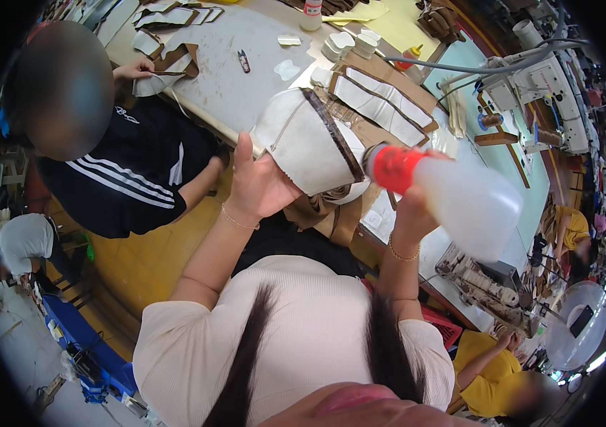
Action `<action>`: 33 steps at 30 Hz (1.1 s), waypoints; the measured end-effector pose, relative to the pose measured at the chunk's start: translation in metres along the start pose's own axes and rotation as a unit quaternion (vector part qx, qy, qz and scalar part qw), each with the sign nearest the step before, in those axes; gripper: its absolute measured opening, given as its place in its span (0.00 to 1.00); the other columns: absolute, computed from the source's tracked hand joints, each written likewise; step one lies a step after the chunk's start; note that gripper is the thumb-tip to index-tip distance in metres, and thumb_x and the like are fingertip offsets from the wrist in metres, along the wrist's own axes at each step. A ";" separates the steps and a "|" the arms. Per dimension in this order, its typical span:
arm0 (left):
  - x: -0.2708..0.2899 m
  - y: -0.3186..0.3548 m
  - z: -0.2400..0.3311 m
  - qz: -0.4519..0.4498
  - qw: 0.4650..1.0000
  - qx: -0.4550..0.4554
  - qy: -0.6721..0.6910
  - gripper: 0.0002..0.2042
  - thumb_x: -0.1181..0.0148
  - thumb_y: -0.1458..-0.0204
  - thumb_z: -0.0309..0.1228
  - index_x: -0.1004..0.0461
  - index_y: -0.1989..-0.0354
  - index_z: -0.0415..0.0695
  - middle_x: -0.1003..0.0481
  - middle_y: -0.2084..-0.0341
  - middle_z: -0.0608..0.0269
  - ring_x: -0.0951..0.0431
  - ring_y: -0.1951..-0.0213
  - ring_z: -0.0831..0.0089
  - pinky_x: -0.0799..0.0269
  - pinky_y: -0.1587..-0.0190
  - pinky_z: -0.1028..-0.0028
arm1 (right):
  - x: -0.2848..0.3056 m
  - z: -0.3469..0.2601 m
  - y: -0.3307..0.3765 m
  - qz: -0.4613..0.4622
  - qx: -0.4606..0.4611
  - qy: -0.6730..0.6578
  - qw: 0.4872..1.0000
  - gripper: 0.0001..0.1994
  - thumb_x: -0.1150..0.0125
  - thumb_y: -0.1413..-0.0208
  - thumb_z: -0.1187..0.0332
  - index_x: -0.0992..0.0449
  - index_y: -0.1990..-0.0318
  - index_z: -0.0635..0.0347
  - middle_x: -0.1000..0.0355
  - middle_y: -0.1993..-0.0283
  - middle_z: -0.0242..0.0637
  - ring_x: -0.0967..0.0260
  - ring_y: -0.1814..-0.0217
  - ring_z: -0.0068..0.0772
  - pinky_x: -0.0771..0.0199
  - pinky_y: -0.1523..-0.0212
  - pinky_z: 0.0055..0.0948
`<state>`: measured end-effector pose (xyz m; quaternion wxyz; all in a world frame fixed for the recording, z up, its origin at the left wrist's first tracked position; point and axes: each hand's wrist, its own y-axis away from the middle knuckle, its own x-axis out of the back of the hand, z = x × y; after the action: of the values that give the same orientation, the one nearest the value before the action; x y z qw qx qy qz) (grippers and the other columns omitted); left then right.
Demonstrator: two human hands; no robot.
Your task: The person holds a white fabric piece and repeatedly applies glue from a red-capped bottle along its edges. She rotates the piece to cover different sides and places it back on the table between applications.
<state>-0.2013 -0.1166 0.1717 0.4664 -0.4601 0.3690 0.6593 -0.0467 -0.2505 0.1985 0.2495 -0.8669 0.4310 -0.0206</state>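
Observation:
My left hand (259, 181) holds up a curved white stitched panel (296, 139), its thumb raised beside the panel and its fingers underneath. A dark brown strip (337, 135) runs along the panel's right edge. My right hand (415, 210) grips a translucent white plastic bottle (470, 206) with a red band round its neck. The bottle is tilted, its neck end pointing left at the panel's brown edge; whether they touch I cannot tell. Brown material (331, 222) hangs below the panel, near my lap.
White panels with brown edging (381, 103) lie beyond my hands, near stacked white pads (338, 46). Thread snips (244, 61) rest on the table (210, 92). A co-worker (132, 164) sits at left, handling a similar piece. Sewing machines (548, 85) stand at right.

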 end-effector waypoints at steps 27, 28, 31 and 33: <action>-0.021 -0.023 -0.007 0.020 0.997 -0.061 -0.035 0.53 0.55 0.64 0.72 0.58 0.35 0.47 0.53 0.36 0.56 0.52 0.36 0.59 0.55 0.37 0.56 | 0.032 0.012 -0.015 -0.202 -0.366 -0.190 0.888 0.39 0.35 0.62 0.47 0.38 0.50 0.72 0.33 0.53 0.51 0.26 0.69 0.37 0.22 0.71 0.32; -0.022 -0.025 -0.008 0.034 0.995 -0.056 -0.074 0.54 0.54 0.65 0.72 0.60 0.34 0.47 0.54 0.36 0.56 0.52 0.36 0.61 0.55 0.37 0.58 | 0.037 0.011 -0.019 -0.203 -0.377 -0.187 0.884 0.39 0.35 0.62 0.47 0.39 0.49 0.72 0.32 0.55 0.51 0.26 0.69 0.37 0.22 0.71 0.33; 0.002 -0.044 -0.019 0.080 0.977 -0.074 -0.183 0.50 0.47 0.63 0.66 0.54 0.36 0.44 0.51 0.37 0.56 0.49 0.37 0.62 0.52 0.37 0.62 | 0.055 0.000 -0.031 -0.187 -0.341 -0.163 0.907 0.39 0.36 0.62 0.48 0.39 0.49 0.73 0.31 0.57 0.51 0.26 0.69 0.37 0.22 0.72 0.32; 0.039 -0.064 -0.014 0.047 0.828 -0.032 -0.558 0.41 0.43 0.60 0.58 0.42 0.44 0.40 0.40 0.46 0.50 0.40 0.43 0.60 0.45 0.42 0.65 | 0.070 -0.015 -0.040 -0.130 -0.264 -0.207 0.933 0.40 0.40 0.59 0.43 0.39 0.51 0.75 0.31 0.59 0.50 0.26 0.72 0.35 0.23 0.75 0.28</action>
<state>-0.1421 -0.0999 0.1272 0.5465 -0.0110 0.0459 0.8361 0.0229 -0.2899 0.2172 0.0910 -0.9351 0.2428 0.2414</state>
